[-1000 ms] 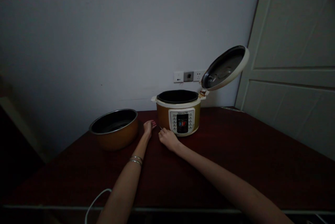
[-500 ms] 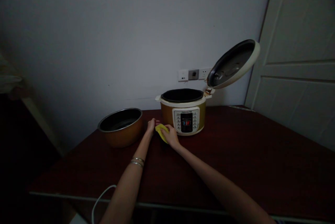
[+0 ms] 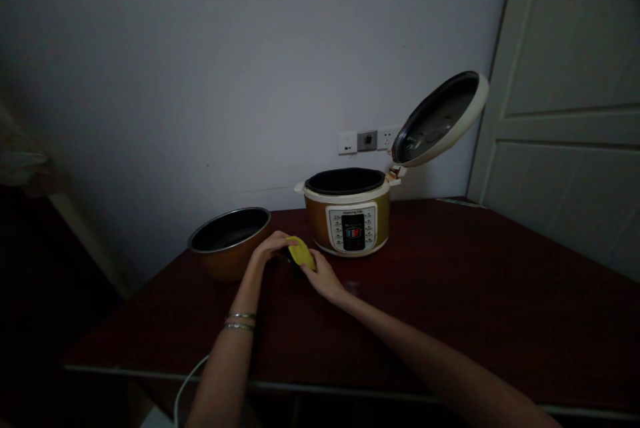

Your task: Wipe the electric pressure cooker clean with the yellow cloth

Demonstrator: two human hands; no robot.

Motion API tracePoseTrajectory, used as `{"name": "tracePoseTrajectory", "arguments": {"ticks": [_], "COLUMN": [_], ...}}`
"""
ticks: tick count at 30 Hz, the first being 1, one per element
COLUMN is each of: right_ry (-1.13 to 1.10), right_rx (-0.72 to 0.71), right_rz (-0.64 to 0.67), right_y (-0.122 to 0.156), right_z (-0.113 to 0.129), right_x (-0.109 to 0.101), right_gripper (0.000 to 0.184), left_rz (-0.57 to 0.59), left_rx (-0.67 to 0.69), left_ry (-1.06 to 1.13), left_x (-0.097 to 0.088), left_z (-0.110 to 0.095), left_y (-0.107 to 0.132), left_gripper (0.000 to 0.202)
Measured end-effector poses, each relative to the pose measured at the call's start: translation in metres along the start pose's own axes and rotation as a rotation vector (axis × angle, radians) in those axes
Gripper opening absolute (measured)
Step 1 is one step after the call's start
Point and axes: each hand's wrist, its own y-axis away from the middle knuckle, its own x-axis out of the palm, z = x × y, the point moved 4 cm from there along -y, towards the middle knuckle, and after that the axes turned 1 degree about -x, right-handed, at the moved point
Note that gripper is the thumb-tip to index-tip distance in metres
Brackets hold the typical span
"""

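A yellow cloth [image 3: 301, 253] is stretched between my two hands, just above the dark red table. My left hand [image 3: 273, 245] is closed on its left edge, with the wrist bent over. On the lower right edge, my right hand [image 3: 324, 276] pinches the cloth between thumb and fingers. Right behind the hands stands a gold and white electric cooker [image 3: 310, 218] with a control panel on its front. Its round lid [image 3: 480, 98] is tilted up at the right. To the left of my left hand sits an orange-brown inner pot [image 3: 225, 263] with a dark inside.
The dark red table [image 3: 450, 295] reaches back to a pale wall with sockets [image 3: 367, 141] behind the cooker. A white cable [image 3: 186, 381] hangs at the front edge, left of my forearm. A panelled door [image 3: 565, 148] is at the right.
My left hand has shifted left and turned over, and now grips the cloth's left edge. The cloth has opened out flatter and moved slightly left. My right hand keeps hold of it.
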Motion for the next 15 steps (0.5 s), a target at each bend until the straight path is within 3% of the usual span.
{"name": "tracePoseTrajectory", "arguments": {"ticks": [4,8,11,15], "right_ry": [-0.043,-0.122,-0.173,-0.181], "right_rx": [-0.026,0.091,0.151,0.146], "right_rz": [0.135,0.15,0.101,0.11], "right_y": [0.036,0.062,0.073,0.081], "right_z": [-0.004,-0.017,-0.022,-0.02], "right_x": [-0.042,-0.097,-0.125,-0.133], "right_gripper": [0.036,0.028,0.029,0.024], "left_rz": [-0.152,-0.214,-0.167,-0.037], "left_rx": [0.037,0.062,0.068,0.024], "left_ry": [0.114,0.205,0.228,0.196], "left_x": [0.009,0.024,0.036,0.052], "left_z": [0.012,0.022,0.023,0.022], "left_y": [-0.018,-0.028,-0.027,-0.023], "left_gripper": [0.01,0.007,0.007,0.014]}}
